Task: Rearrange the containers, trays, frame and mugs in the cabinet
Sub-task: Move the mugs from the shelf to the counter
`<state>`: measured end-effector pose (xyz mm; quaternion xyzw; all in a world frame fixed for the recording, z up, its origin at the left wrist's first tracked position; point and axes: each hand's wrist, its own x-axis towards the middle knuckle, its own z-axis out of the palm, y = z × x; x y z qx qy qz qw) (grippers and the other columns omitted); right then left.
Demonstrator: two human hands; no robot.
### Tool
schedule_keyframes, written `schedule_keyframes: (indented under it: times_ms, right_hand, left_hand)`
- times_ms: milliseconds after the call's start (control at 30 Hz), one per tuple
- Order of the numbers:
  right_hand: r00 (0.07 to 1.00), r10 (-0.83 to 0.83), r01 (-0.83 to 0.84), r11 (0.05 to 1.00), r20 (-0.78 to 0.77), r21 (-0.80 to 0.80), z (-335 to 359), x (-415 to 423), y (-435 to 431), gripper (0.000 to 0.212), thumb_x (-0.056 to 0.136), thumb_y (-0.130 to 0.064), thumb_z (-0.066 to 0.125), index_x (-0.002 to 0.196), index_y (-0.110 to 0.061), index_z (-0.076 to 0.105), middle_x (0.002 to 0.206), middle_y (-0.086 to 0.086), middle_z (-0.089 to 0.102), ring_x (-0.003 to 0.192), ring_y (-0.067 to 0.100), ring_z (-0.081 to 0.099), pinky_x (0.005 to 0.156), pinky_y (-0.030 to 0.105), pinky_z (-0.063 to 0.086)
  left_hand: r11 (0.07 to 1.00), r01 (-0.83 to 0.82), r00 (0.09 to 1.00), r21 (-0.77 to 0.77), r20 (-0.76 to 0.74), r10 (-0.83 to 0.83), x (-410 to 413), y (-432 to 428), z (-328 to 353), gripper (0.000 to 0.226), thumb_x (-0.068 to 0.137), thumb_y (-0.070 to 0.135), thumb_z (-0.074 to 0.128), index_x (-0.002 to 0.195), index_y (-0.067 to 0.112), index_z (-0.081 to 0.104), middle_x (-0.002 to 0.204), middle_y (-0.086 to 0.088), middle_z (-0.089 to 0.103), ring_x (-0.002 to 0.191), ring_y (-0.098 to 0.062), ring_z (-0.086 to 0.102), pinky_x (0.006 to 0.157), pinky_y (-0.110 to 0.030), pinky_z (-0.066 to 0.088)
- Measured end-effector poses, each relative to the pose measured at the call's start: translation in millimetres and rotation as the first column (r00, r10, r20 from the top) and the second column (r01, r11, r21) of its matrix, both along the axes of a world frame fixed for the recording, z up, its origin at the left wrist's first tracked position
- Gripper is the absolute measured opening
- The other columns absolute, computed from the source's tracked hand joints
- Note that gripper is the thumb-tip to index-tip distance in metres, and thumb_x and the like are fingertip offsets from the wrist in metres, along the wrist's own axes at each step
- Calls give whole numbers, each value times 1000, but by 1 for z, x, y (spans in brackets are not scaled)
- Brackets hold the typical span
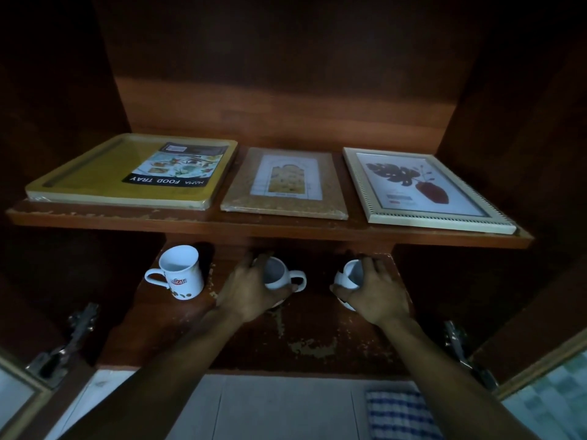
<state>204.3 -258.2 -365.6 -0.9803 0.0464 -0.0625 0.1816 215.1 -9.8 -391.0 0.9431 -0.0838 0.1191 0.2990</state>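
Lower shelf point(317, 341): left grip point(251, 289) curled round the middle mug point(281, 273) (handle pointing right); right grip point(379, 295) curled round the right mug point(351, 274); printed mug point(181, 276) stands apart at left; upper shelf point(286, 228) carries yellow tray point(95, 179), cork-edged panel point(282, 203), white frame point(359, 182).

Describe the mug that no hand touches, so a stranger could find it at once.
Look at the lower shelf of the cabinet, under the yellow tray. Of three white mugs there, take the leftmost mug. It alone stands free, tall and straight with a red logo; the left hand holds the middle mug, the right hand the right mug, both rounder.
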Motion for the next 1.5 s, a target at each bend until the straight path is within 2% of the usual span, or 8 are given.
schedule_keyframes:
  times_ms: [167, 333, 467, 700, 1067, 1267, 1433, 1500]
  right_hand:
    - [1000, 3, -3, 1000, -18, -27, 0, 0, -1, 89, 67, -77, 64, 134, -21, 42, 134, 8, 52, 116, 32, 57, 88, 39, 49]
    - [997, 27, -30, 999, -74, -37, 5, 0, -7, 83, 66, -76, 65, 130, -29, 42, 134, 4, 50, 119, 30, 54, 87, 37, 45]
    - [996, 4, -4, 1000, -90, 2, 6, -4, -8, 85, 68, -75, 65, 137, -35, 36, 136, 3, 50, 122, 29, 51, 89, 38, 43]
    - [998, -16, 16, 1000, -69, -10, 7, -6, -6, 82, 67, -75, 65, 134, -34, 40, 130, 3, 56, 115, 30, 57, 81, 36, 44]
    - [1000, -14, 14, 1000, -15, -15, 23, -24, -5, 89, 61, -82, 60, 135, -36, 41, 131, 2, 55, 112, 31, 59, 84, 41, 48]
    - [1000, -10, 11, 1000, 11, -25, 38, -44, -1, 89, 58, -84, 57, 132, -38, 41, 129, 1, 56, 112, 30, 58, 86, 40, 49]
    - [999, -21, 23, 999, 41, -40, 49, -66, 5, 91, 59, -83, 59, 135, -36, 42, 130, 2, 56, 113, 30, 58, 87, 40, 49]
    - [999, -13, 15, 999, 47, -47, 53, -75, 8, 91, 60, -82, 60, 135, -35, 41, 131, 1, 54, 113, 30, 58, 88, 41, 49]
  left_hand:
    - [1000, 6, 1000, -21, -23, -7, 2, 0, -2, 88, 71, 63, 72, 143, 20, 43, 139, -7, 48, 119, -27, 55, 91, -37, 51]
    - [1000, -12, 1000, -26, -12, 12, 2, -1, -1, 89, 70, 65, 71, 142, 20, 44, 137, -7, 50, 118, -27, 56, 90, -37, 52]
    - [999, -17, 1000, -48, 9, 18, 1, -2, -1, 87, 71, 57, 76, 142, 18, 43, 138, -9, 50, 118, -27, 55, 91, -36, 51]
    - [996, -34, 998, -85, 55, 39, -2, -5, 2, 82, 69, 51, 80, 137, 16, 51, 132, -9, 55, 113, -26, 59, 87, -31, 50]
    - [996, -10, 995, -85, 94, 18, -16, -4, 23, 82, 69, 51, 80, 138, 19, 49, 134, -7, 55, 116, -26, 57, 90, -33, 48]
    - [996, 17, 983, -86, 184, -1, -34, 1, 35, 79, 67, 49, 82, 133, 14, 55, 127, -9, 58, 111, -25, 58, 88, -30, 47]
    - [997, 12, 972, -76, 234, 6, -47, 5, 41, 78, 64, 52, 82, 129, 17, 59, 122, -6, 59, 107, -23, 59, 83, -26, 43]
    - [997, 17, 972, -82, 234, 2, -53, 7, 45, 78, 63, 53, 82, 129, 18, 59, 120, -6, 58, 106, -23, 59, 83, -28, 46]
